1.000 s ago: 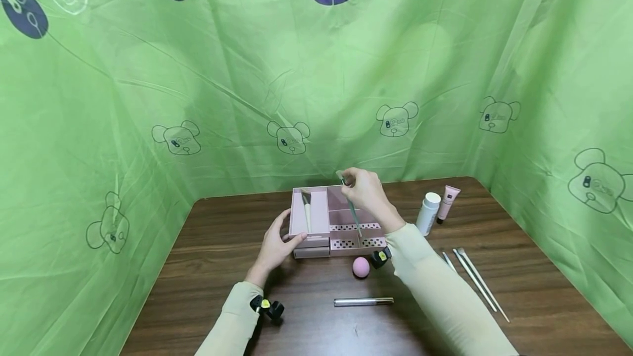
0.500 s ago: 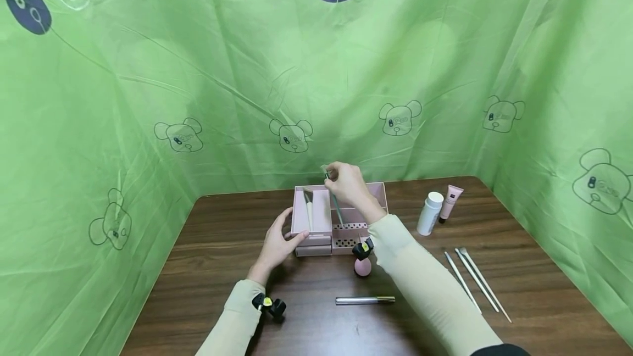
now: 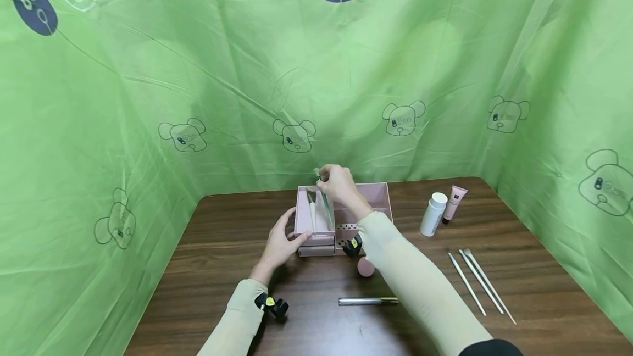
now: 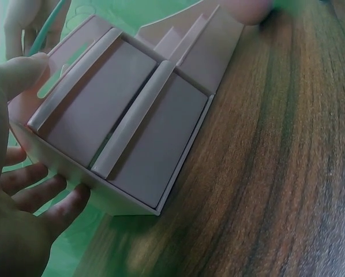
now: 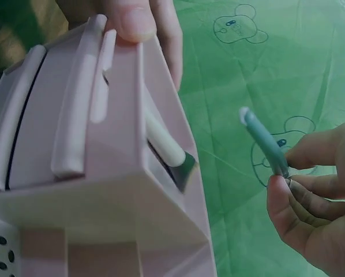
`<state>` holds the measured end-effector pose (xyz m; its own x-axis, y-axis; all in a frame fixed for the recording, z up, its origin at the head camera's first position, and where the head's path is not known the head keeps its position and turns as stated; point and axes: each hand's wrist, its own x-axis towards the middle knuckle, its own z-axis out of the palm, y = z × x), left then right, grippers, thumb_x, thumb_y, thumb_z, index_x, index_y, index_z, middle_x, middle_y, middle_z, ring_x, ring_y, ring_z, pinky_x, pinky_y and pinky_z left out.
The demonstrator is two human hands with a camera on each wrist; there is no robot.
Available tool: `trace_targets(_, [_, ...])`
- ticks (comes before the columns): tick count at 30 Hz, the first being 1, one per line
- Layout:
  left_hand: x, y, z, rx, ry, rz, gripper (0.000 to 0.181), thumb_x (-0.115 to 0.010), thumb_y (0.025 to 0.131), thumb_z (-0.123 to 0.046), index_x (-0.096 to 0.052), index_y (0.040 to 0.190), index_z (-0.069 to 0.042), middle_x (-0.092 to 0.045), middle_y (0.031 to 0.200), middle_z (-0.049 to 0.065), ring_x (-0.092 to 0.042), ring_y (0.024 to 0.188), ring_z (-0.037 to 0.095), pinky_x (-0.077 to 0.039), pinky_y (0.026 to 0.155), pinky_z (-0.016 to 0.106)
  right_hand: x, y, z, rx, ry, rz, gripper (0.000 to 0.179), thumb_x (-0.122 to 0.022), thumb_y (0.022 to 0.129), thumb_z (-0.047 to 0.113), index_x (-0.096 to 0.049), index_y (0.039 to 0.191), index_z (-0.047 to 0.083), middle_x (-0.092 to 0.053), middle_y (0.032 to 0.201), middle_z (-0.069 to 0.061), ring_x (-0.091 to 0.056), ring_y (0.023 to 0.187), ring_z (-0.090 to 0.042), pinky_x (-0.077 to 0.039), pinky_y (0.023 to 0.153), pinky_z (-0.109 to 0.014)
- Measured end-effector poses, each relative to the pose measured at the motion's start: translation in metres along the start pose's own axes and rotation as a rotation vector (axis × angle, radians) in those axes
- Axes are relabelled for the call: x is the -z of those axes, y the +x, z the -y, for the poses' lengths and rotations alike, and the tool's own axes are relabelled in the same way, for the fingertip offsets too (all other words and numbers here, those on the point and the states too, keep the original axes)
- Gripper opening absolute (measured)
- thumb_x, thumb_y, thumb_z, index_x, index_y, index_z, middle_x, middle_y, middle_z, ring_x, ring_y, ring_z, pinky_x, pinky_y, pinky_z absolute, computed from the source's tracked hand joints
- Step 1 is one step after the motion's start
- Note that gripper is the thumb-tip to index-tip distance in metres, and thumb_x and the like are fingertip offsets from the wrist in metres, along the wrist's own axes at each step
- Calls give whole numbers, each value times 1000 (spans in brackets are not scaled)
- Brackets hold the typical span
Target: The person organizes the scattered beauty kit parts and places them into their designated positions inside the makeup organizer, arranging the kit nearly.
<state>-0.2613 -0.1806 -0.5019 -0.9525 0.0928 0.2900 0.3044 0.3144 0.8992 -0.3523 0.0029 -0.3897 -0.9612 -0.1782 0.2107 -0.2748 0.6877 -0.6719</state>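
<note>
A slim brush (image 5: 263,140) with a smooth, matte teal-green handle tilts over the left-hand top tray of a pink organizer (image 5: 117,147), its rounded handle end pointing down and nearer, clear of the tray wall in the right wrist view. The right hand (image 3: 341,184) pinches it between thumb and fingertips near its far end, where a pale tip sticks out. The left hand (image 3: 282,243) grips the organizer's near left corner, thumb on the top edge, fingers spread along the side.

The organizer looks like satin plastic: flat walls, crisp edges, two stacked drawers (image 4: 152,115) with raised, bar-like lips, and dotted panels in its right half. In the tray lies a white-handled brush (image 3: 312,214) with a dark green collar.

On the wood-grained worktop (image 3: 207,268), a pink ball (image 3: 366,267) sits just beside the organizer; a shiny, silvery cylinder (image 3: 363,301) lies nearer.
</note>
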Motion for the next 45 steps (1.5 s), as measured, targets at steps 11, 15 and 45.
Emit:
trace_targets(11, [3, -5, -16, -14, -10, 5, 78, -79, 83, -16, -37, 146, 4, -45, 141, 27, -49, 128, 39, -54, 99, 47, -19, 5, -2, -52, 13, -2, 31, -73, 85, 16, -68, 115, 9, -72, 97, -4, -67, 84, -21, -60, 77, -33])
trace_targets(15, [3, -4, -15, -19, -8, 16, 79, -79, 83, -14, -36, 146, 5, -44, 141, 29, -49, 127, 41, -54, 98, 43, -20, 4, -4, -78, 17, 3, 36, -74, 86, 20, -66, 118, 8, -71, 101, -6, -67, 88, -22, -60, 80, -35])
trace_targets(45, [3, -5, -16, -6, -3, 13, 79, -79, 83, -15, -36, 146, 4, -44, 142, 28, -50, 128, 38, -54, 99, 43, -8, -7, -21, -39, 35, -26, 39, -75, 84, 23, -66, 119, 8, -70, 102, -7, -66, 91, -22, -60, 82, -34])
